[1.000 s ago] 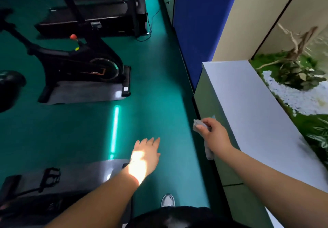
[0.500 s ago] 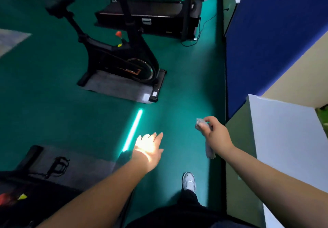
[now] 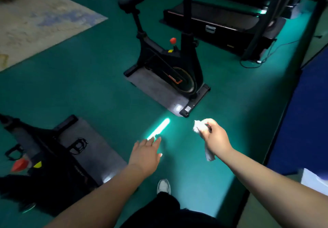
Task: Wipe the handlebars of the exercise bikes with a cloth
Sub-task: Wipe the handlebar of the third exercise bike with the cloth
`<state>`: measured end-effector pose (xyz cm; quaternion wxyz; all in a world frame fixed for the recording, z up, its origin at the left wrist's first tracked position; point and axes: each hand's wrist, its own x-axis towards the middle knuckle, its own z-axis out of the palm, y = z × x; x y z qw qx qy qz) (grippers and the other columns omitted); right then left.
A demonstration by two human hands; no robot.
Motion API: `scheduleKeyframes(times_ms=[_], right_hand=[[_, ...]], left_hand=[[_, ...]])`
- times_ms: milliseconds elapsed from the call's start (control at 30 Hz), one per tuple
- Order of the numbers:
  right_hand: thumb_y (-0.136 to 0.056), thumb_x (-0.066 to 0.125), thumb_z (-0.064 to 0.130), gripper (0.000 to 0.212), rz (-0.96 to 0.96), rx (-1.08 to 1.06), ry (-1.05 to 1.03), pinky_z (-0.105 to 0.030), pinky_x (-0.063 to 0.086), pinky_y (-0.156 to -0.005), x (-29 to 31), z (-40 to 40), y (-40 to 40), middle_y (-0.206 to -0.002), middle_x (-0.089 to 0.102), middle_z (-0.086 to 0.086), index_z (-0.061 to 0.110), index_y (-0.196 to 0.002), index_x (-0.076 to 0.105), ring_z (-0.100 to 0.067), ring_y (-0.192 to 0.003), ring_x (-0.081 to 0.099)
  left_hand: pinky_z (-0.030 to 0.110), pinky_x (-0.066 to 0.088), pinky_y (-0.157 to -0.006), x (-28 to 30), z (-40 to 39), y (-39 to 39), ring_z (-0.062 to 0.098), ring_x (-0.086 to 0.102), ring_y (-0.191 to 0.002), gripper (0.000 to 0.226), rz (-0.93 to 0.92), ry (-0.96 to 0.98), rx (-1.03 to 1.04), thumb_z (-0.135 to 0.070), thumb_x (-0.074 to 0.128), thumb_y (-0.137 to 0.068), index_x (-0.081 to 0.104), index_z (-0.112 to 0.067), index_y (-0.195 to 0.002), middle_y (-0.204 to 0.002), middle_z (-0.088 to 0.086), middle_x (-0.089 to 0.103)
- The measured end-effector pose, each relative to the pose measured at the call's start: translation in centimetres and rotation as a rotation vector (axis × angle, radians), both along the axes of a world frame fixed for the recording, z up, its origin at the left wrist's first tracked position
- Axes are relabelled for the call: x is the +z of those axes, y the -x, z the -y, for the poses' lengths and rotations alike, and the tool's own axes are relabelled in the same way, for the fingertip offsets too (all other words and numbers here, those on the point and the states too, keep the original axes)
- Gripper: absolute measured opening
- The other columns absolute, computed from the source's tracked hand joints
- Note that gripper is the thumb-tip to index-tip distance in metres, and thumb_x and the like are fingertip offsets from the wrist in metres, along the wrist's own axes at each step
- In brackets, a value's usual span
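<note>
cloth (image 3: pixel 200 128) bunched in right hand (image 3: pixel 213 137), left hand (image 3: pixel 145 154) empty

both bare arms stretched forward. left hand (image 3: pixel 145 154) flat, palm down, fingers together, empty. right hand (image 3: pixel 213 136) curled closed, gripping a cloth (image 3: pixel 199 127).

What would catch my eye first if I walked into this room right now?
Probably the glowing teal light strip on the green floor, just ahead of the open left hand. Beyond it stands a black exercise bike on a grey mat, with a red knob on its frame. The right hand grips a crumpled pale cloth, not yet touching any bike.
</note>
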<state>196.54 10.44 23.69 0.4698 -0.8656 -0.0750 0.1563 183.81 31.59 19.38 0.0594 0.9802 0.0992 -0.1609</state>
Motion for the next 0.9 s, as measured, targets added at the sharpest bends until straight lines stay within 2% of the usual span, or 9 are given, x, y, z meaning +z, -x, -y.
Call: scheduleKeyframes(times_ms=[67,133,167,233,300,533,633,767,900], right_hand=[[-0.091,0.056,0.032,0.015,0.022,0.067,-0.020,-0.013,0.040,-0.053,-0.5,-2.0,-2.6,-0.066,0.061,0.014,0.024,-0.079,0.056,-0.009,-0.052,0.054],[-0.091,0.056,0.033,0.009,0.047,0.127,0.037,-0.020,0.043,-0.064,-0.8,-4.2,-5.1,-0.068,0.061,0.007,0.026,-0.085,0.058,-0.010,-0.065,0.057],[-0.091,0.056,0.035,0.009,0.049,0.142,0.042,-0.022,0.043,-0.062,-0.8,-5.2,-6.2,-0.064,0.060,0.005,0.028,-0.087,0.058,-0.010,-0.062,0.057],[-0.090,0.060,0.035,0.009,0.062,0.155,-0.019,-0.010,0.040,-0.053,-0.8,-7.4,-8.3,-0.061,0.064,0.013,0.031,-0.082,0.058,0.004,-0.053,0.055],[-0.090,0.062,0.032,0.008,0.072,0.194,-0.028,-0.005,0.037,-0.051,-0.6,-9.7,-10.3,-0.061,0.064,0.019,0.032,-0.084,0.057,0.010,-0.057,0.056],[-0.089,0.063,0.034,0.012,0.074,0.331,0.017,-0.012,0.037,-0.055,-0.8,-17.9,-16.1,-0.074,0.061,0.015,0.036,-0.081,0.055,0.005,-0.068,0.056],[-0.089,0.063,0.035,0.010,0.083,0.438,0.031,-0.017,0.037,-0.057,-1.4,-22.0,-17.4,-0.075,0.062,0.014,0.034,-0.082,0.056,0.003,-0.070,0.056],[-0.088,0.063,0.030,0.011,0.060,0.598,0.024,-0.028,0.044,-0.062,-2.1,-28.2,-18.4,-0.071,0.063,0.005,0.031,-0.080,0.056,-0.014,-0.068,0.059],[-0.088,0.064,0.031,0.009,0.045,0.802,0.017,-0.026,0.044,-0.062,-2.5,-34.9,-19.3,-0.074,0.064,0.006,0.029,-0.083,0.057,-0.011,-0.069,0.059]], left_hand=[[0.045,0.019,-0.113,-0.2,-1.3,-1.3,0.025,0.027,-0.139,0.061,0.000,0.010,0.059,-0.044,0.038,-0.096,0.016,-0.027,-0.149,-0.155,0.003,0.026],[0.045,0.018,-0.114,-0.4,-2.7,-2.7,0.025,0.027,-0.139,0.061,-0.009,0.019,0.112,-0.044,0.038,-0.096,0.016,-0.027,-0.149,-0.155,0.003,0.026],[0.045,0.018,-0.114,-0.6,-3.4,-3.4,0.025,0.027,-0.138,0.061,-0.014,0.021,0.133,-0.044,0.038,-0.096,0.016,-0.027,-0.150,-0.155,0.003,0.026],[0.045,0.018,-0.114,-0.8,-5.0,-4.9,0.026,0.027,-0.138,0.061,-0.015,0.016,0.166,-0.044,0.038,-0.096,0.016,-0.027,-0.149,-0.155,0.003,0.025],[0.045,0.018,-0.114,-0.9,-6.7,-6.4,0.026,0.027,-0.139,0.061,-0.016,0.011,0.197,-0.044,0.037,-0.096,0.015,-0.026,-0.149,-0.156,0.004,0.024],[0.043,0.020,-0.113,-0.8,-12.4,-9.6,0.024,0.029,-0.138,0.062,0.002,-0.008,0.323,-0.045,0.040,-0.094,0.020,-0.025,-0.149,-0.155,0.002,0.027],[0.043,0.020,-0.113,-0.7,-14.4,-9.3,0.024,0.029,-0.138,0.062,0.011,-0.002,0.445,-0.045,0.040,-0.094,0.020,-0.025,-0.149,-0.155,0.001,0.027],[0.044,0.019,-0.113,-0.7,-16.9,-8.6,0.025,0.028,-0.138,0.062,0.006,-0.011,0.620,-0.045,0.040,-0.094,0.018,-0.026,-0.149,-0.155,0.001,0.026],[0.044,0.018,-0.114,-0.6,-19.4,-8.2,0.025,0.026,-0.139,0.062,0.009,-0.020,0.802,-0.045,0.039,-0.095,0.017,-0.026,-0.149,-0.155,0.003,0.025]])
